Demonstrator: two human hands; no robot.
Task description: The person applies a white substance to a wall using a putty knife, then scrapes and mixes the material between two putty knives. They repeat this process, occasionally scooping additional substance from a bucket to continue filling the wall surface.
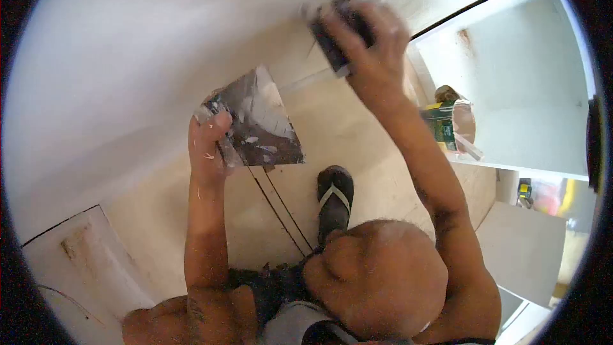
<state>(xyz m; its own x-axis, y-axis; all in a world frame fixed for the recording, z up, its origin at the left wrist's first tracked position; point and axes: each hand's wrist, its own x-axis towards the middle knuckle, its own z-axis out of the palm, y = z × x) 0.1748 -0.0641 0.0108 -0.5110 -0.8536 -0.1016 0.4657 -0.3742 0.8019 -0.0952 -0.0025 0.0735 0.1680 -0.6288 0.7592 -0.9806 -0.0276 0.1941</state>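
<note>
**Filler at risk of dropping from the tilted plate**

At the left, a flat metal plate (pixel 258 124) smeared with grey-white filler is held tilted against the white wall (pixel 128 57), the left hand (pixel 207 144) clamped on its lower left edge. Should the tilt steepen, the wet filler could be shed onto the pale floor (pixel 357 134) and the sandal (pixel 335 201) seen below it. Further right, a dark sanding block or scraper (pixel 332 41) is pressed high on the wall, the right hand (pixel 373 48) closed around it; which tool it is cannot be told through the blur. With the arm stretched, uneven pressure could be applied and the skim gouged, or the grip lost. At the far right, a green can (pixel 442 124) stands open on a white ledge (pixel 511 169), where it could be knocked by an elbow.
</note>
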